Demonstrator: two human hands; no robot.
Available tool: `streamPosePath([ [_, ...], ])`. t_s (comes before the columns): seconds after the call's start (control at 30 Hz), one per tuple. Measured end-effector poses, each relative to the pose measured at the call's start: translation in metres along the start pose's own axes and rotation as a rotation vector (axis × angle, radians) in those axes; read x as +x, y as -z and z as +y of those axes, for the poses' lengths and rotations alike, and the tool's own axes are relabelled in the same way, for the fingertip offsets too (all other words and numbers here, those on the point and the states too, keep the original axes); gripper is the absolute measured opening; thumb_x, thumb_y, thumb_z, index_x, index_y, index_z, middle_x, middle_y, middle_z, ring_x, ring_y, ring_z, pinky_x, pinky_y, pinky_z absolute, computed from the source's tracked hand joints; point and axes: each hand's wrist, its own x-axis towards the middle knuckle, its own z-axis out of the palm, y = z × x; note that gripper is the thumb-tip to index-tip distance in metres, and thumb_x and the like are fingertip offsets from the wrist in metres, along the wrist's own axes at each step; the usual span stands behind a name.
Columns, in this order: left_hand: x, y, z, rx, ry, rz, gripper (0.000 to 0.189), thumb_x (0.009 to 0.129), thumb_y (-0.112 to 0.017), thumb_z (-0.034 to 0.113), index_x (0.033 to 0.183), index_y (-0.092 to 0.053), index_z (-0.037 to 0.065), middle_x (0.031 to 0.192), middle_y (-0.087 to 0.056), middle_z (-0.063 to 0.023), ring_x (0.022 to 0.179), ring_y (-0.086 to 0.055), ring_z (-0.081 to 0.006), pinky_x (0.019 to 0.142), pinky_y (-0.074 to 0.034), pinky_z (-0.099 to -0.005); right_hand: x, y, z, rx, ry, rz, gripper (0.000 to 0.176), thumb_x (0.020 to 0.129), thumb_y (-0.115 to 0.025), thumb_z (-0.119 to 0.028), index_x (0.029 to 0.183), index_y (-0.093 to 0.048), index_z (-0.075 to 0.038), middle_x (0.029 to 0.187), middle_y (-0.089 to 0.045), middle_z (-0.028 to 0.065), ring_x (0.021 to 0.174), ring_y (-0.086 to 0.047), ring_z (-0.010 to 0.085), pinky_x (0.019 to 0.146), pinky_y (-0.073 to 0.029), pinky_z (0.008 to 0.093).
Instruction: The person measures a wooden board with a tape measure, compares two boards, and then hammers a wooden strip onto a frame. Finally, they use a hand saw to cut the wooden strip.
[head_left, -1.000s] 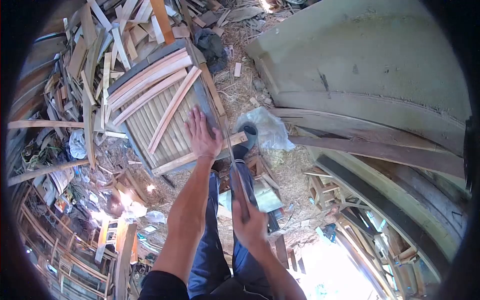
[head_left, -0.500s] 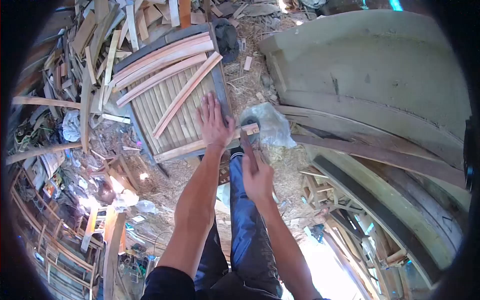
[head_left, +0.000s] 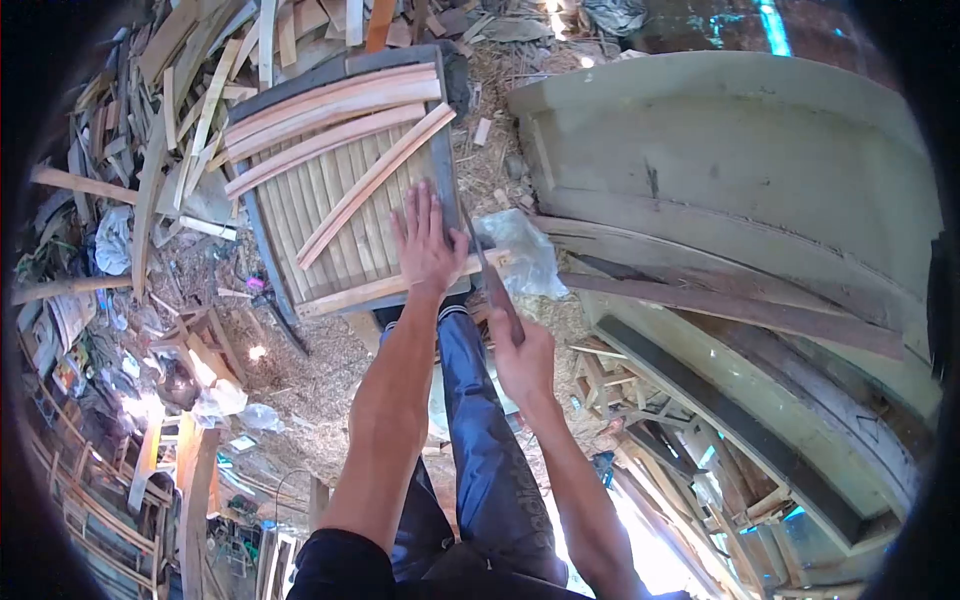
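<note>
My left hand [head_left: 428, 240] lies flat with fingers stretched on a slatted wooden panel [head_left: 352, 232] in a dark frame. Its heel is over a pale wood strip [head_left: 350, 296] along the near edge, whose right end juts past the frame. My right hand [head_left: 523, 358] is closed around the handle of a hand saw [head_left: 497, 292]. The thin blade crosses the strip just right of the frame and points away from me; it shows nearly edge-on, its teeth too small to see. A diagonal wood strip [head_left: 375, 185] and several curved strips [head_left: 335, 110] rest farther up the panel.
Clear plastic sheeting [head_left: 530, 250] lies right of the panel. A large curved greenish-grey piece [head_left: 700, 150] and long boards [head_left: 740, 305] take up the right side. Scrap wood [head_left: 205, 90] is heaped at the upper left. Wood shavings [head_left: 330, 370] cover the ground.
The saw has swung, its blade now showing as a thin line reaching farther past the strip. My right hand has shifted slightly. My left hand stays on the panel; the view has moved a little.
</note>
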Motion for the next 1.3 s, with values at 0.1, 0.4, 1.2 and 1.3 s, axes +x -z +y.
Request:
streamPosePath([
  [0.1, 0.004, -0.004, -0.001, 0.002, 0.009, 0.018, 0.064, 0.08, -0.05, 0.028, 0.137, -0.046, 0.0, 0.156, -0.026, -0.011, 0.147, -0.017, -0.027, 0.117, -0.009, -0.0533, -0.078, 0.047, -0.003, 0.011, -0.18, -0.11, 0.033, 0.094, -0.057, -0.03, 0.092, -0.069, 0.0, 0.064, -0.064, 0.0175, 0.06, -0.064, 0.0348, 0.06, -0.049, 0.0385],
  [0.4, -0.003, -0.001, 0.004, 0.02, 0.007, 0.012, 0.062, 0.08, -0.049, 0.027, 0.135, -0.048, 0.0, 0.155, -0.028, -0.0116, 0.146, -0.019, -0.0271, 0.118, -0.009, -0.0521, -0.01, 0.0, 0.012, -0.03, -0.012, -0.05, 0.035, 0.094, -0.055, -0.03, 0.088, -0.066, 0.003, 0.059, -0.056, 0.0219, 0.056, -0.062, 0.0308, 0.056, -0.045, 0.0405],
  [1.2, -0.015, -0.007, -0.001, 0.014, -0.036, 0.011, 0.065, 0.079, -0.051, 0.026, 0.137, -0.043, -0.003, 0.155, -0.028, -0.0159, 0.145, -0.02, -0.032, 0.117, -0.012, -0.0542, -0.039, 0.011, 0.013, 0.114, 0.054, 0.033, 0.034, 0.092, -0.056, -0.029, 0.079, -0.066, 0.001, 0.058, -0.056, 0.0213, 0.055, -0.06, 0.0376, 0.053, -0.046, 0.0423],
  [1.3, -0.02, 0.0, -0.004, 0.013, -0.008, -0.026, 0.066, 0.079, -0.05, 0.026, 0.138, -0.041, -0.003, 0.155, -0.027, -0.0164, 0.145, -0.02, -0.0322, 0.117, -0.01, -0.0536, -0.055, 0.009, 0.03, 0.168, -0.039, 0.0, 0.039, 0.093, -0.057, -0.03, 0.073, -0.063, 0.002, 0.055, -0.053, 0.016, 0.052, -0.054, 0.0246, 0.051, -0.041, 0.0411],
])
